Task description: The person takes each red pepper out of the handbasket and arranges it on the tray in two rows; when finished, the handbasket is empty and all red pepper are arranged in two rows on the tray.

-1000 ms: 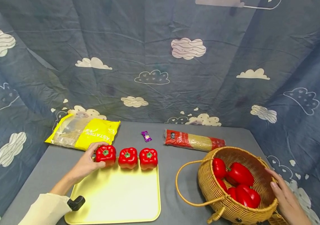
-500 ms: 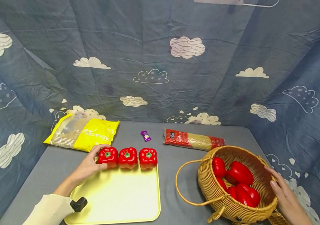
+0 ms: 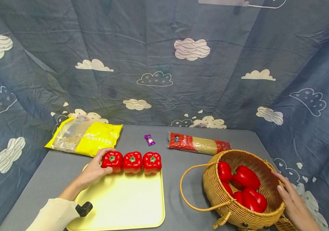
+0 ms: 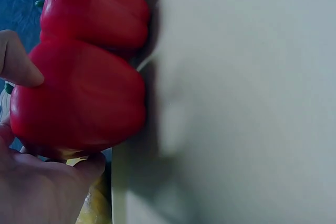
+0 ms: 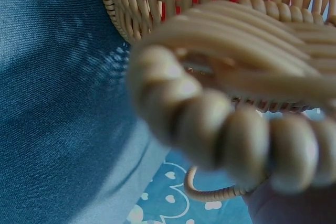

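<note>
Beyond the tray's far-left corner lies a yellow bag (image 3: 84,136); the left hand (image 3: 96,168) holds the left pepper (image 3: 113,162) between thumb and fingers, against the middle pepper (image 3: 132,163), with the right pepper (image 3: 152,163) next in the row along the far edge of the yellow tray (image 3: 124,205). Then come a purple packet (image 3: 150,140), a red pasta pack (image 3: 199,143), and a wicker basket (image 3: 216,189) of red peppers (image 3: 246,178), the right hand (image 3: 295,202) resting extended fingers on its rim.

Glossy red bell pepper (image 3: 113,163), upright, at far edge of yellow tray (image 3: 124,203), wicker basket (image 3: 219,187), holding red peppers (image 3: 246,178), right of tray
</note>
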Available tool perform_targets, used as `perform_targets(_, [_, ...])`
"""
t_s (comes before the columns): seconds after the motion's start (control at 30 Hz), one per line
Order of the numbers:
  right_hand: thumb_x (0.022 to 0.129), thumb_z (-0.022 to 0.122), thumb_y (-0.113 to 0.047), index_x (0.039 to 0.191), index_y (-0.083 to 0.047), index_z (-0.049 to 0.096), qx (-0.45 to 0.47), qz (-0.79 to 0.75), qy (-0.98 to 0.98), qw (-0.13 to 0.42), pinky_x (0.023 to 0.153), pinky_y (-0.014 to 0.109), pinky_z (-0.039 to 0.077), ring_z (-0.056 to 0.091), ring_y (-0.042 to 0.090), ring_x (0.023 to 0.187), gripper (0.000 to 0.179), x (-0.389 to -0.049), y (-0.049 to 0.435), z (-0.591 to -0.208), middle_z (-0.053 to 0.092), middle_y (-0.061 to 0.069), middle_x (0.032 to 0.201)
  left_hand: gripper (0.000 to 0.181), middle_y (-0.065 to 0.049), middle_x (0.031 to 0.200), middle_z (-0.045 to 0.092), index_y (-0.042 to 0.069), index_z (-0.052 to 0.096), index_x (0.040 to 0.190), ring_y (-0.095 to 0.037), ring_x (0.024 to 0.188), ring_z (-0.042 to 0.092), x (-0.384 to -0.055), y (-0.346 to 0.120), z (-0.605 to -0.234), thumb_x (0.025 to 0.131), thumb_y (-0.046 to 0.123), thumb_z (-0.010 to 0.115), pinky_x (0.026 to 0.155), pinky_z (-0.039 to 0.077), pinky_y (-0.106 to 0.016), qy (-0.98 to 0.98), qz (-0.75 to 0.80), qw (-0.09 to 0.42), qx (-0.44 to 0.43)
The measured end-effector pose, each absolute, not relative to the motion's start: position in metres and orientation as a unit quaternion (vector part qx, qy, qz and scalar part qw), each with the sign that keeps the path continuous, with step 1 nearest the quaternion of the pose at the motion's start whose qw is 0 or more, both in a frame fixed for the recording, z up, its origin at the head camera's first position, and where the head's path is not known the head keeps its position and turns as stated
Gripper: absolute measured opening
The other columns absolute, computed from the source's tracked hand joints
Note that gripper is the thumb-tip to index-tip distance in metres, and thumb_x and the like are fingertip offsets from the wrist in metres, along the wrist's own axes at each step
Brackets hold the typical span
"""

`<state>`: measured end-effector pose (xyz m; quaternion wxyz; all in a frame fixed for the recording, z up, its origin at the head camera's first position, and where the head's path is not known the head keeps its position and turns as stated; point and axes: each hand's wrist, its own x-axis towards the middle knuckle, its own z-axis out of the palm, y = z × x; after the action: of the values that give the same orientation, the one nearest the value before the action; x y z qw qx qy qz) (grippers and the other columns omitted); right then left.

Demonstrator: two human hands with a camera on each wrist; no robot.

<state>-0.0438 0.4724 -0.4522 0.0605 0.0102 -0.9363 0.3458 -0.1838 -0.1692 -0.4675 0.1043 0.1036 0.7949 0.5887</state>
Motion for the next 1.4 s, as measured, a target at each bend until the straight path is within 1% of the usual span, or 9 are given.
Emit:
perform_targets(0.2, [0.11,0.033,-0.021,0.159,-0.008,0.018,-0.002,0.344,-0.938,0.049,0.076,0.004,0.04,0.025,-0.026,0.108,0.053,-0.044,0.473,-0.453,0.019,-0.038,0.137,0.072,-0.019,0.145,0.033,0.007,0.042,0.143,-0.034,0.111,0.055,-0.184,-0.167,-0.467,0.076,-0.006,0.064,0.085,0.051,-0.028,0.796,0.588,0.104,0.101])
perform_targets(0.37, [0.11,0.033,-0.022,0.159,-0.009,0.018,-0.005,0.34,-0.939,0.049,0.08,0.004,0.038,0.024,-0.027,0.11,0.053,-0.044,0.474,-0.452,0.019,-0.037,0.139,0.072,-0.019,0.145,0.033,0.006,0.043,0.142,-0.034,0.109,0.056,-0.184,-0.168,-0.466,0.075,-0.006,0.065,0.083,0.052,-0.027,0.798,0.586,0.095,0.108])
perform_targets(0.6, [0.11,0.033,-0.024,0.159,-0.008,0.018,-0.013,0.333,-0.942,0.045,0.082,0.006,0.037,0.023,-0.028,0.109,0.054,-0.044,0.473,-0.451,0.018,-0.038,0.139,0.068,-0.021,0.143,0.033,0.012,0.048,0.138,-0.028,0.098,0.058,-0.188,-0.171,-0.463,0.074,-0.004,0.066,0.078,0.051,-0.026,0.802,0.579,0.084,0.123])
perform_targets(0.87, [0.11,0.032,-0.026,0.16,-0.009,0.016,-0.02,0.328,-0.944,0.035,0.083,0.012,0.041,0.021,-0.029,0.108,0.055,-0.044,0.473,-0.451,0.018,-0.034,0.142,0.067,-0.018,0.145,0.036,0.012,0.049,0.139,-0.029,0.1,0.056,-0.189,-0.171,-0.454,0.076,-0.002,0.065,0.08,0.049,-0.027,0.813,0.565,0.08,0.119])
perform_targets(0.93, [0.11,0.032,-0.025,0.159,-0.008,0.017,-0.015,0.331,-0.943,0.04,0.082,0.01,0.041,0.022,-0.029,0.108,0.054,-0.044,0.473,-0.452,0.018,-0.036,0.14,0.065,-0.017,0.145,0.037,0.01,0.05,0.138,-0.034,0.11,0.054,-0.19,-0.171,-0.452,0.077,-0.002,0.066,0.088,0.048,-0.032,0.815,0.561,0.07,0.126])
perform_targets(1.07, [0.11,0.033,-0.02,0.159,-0.008,0.02,0.004,0.341,-0.938,0.058,0.081,0.004,0.037,0.025,-0.027,0.111,0.052,-0.043,0.473,-0.453,0.019,-0.039,0.137,0.062,-0.018,0.144,0.037,0.006,0.051,0.137,-0.044,0.131,0.04,-0.192,-0.17,-0.447,0.078,-0.004,0.067,0.106,0.038,-0.051,0.812,0.563,0.058,0.141])
perform_targets(1.17, [0.109,0.034,-0.017,0.158,-0.008,0.022,0.017,0.347,-0.935,0.069,0.082,0.002,0.034,0.026,-0.026,0.114,0.051,-0.043,0.473,-0.454,0.021,-0.038,0.138,0.06,-0.019,0.145,0.038,0.004,0.05,0.136,-0.047,0.135,0.034,-0.194,-0.17,-0.441,0.079,-0.003,0.067,0.111,0.027,-0.062,0.81,0.564,0.054,0.15])
perform_targets(1.27, [0.109,0.034,-0.018,0.158,-0.008,0.022,0.015,0.346,-0.936,0.067,0.082,0.002,0.035,0.026,-0.026,0.114,0.051,-0.043,0.472,-0.453,0.02,-0.038,0.138,0.059,-0.02,0.145,0.04,0.003,0.049,0.138,-0.046,0.135,0.033,-0.198,-0.168,-0.434,0.082,-0.002,0.066,0.114,0.02,-0.065,0.808,0.565,0.052,0.159])
perform_targets(1.4, [0.11,0.034,-0.021,0.159,-0.008,0.02,-0.001,0.342,-0.938,0.054,0.08,0.005,0.039,0.024,-0.027,0.111,0.053,-0.044,0.472,-0.452,0.019,-0.037,0.138,0.058,-0.02,0.144,0.043,0.001,0.048,0.139,-0.04,0.135,0.034,-0.203,-0.163,-0.421,0.084,-0.004,0.066,0.118,0.016,-0.063,0.801,0.571,0.039,0.176])
